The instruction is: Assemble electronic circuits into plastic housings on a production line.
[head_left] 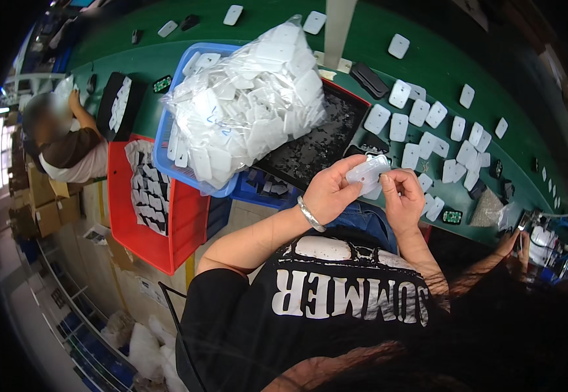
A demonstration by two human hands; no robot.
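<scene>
A small white rounded plastic cover (pixel 366 171) is held in front of my body, over the near edge of the bench. My left hand (pixel 330 193), with a silver bangle at its wrist, grips it between thumb and fingers. The fingertips of my right hand (pixel 404 196) are pinched at the cover's right edge. Another pale piece shows just below the cover, partly hidden by the hands. Many similar white covers (pixel 399 127) lie scattered on the green bench (pixel 441 65), beyond and to the right of my hands.
A clear bag of white covers (pixel 245 104) rests on a blue basket (pixel 161 134), beside a black tray (pixel 310 137). Left of it stands a red bin (pixel 122 215) with parts in rows. Circuit boards (pixel 452 216) lie about. Another person (pixel 68 140) sits far left; someone's hand (pixel 510 243) shows right.
</scene>
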